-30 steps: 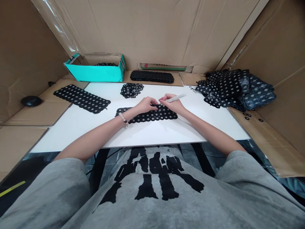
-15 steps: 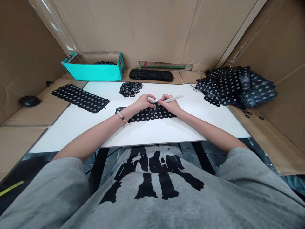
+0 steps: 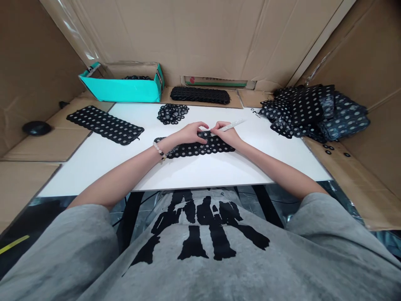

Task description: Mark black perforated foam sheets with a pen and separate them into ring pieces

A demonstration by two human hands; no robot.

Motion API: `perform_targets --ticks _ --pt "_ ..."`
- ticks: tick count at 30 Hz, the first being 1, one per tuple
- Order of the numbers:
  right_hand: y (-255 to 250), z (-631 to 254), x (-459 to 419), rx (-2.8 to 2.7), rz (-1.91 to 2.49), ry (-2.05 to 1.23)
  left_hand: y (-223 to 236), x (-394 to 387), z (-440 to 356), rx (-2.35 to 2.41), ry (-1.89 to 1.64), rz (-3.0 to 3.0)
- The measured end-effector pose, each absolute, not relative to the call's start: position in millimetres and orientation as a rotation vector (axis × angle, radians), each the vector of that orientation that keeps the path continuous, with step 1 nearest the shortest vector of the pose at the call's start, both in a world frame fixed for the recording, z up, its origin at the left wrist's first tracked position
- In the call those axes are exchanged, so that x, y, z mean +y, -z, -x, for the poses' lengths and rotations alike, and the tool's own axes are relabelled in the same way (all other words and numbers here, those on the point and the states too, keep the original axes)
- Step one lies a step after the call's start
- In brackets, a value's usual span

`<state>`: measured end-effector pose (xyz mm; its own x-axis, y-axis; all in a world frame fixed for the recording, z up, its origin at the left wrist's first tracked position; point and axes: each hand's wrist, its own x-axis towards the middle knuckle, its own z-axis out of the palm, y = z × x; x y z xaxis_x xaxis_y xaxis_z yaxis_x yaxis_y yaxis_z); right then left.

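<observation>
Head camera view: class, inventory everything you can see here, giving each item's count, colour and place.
Flat white tabletop: one, white, centre.
Open cardboard box: one, teal, back left.
Perforated black strips: three, black; left, back, under the hands.
Heap of small rings: one, black, back of tabletop.
Stacked pile of perforated strips: one, black, right.
Loose small rings: several, black, cardboard at right.
Round lump: one, black, cardboard at left.
White pen: one, white, in right hand.
Beaded bracelet: one, pale and dark, left wrist.
Left hand: on the front strip.
Right hand: holding the pen, on the front strip.

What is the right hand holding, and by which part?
The right hand holds a white marker pen by its lower end, so the tip is hidden and the upper end sticks out beyond the hand.
</observation>
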<state>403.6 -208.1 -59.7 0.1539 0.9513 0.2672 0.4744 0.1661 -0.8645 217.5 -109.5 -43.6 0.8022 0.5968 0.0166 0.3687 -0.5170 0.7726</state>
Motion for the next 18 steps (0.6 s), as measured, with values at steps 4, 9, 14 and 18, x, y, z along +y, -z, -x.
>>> perform_targets --ticks 4,9,14,18 --pt "59.5 -404.3 -209.9 -1.477 1.459 -0.648 42.3 -113.8 -220.2 0.673 -0.325 -2.132" --pt "60.8 -404.1 -210.0 -1.483 1.447 -0.655 45.0 -115.9 -221.3 0.714 -0.328 -2.012" --pt "60.0 -399.5 -213.0 -1.519 1.487 -0.617 41.2 -121.1 -219.8 0.771 -0.337 -1.887" --pt "58.8 -392.9 -213.8 -1.595 1.517 -0.495 36.9 -121.1 -216.9 0.81 -0.313 -1.905"
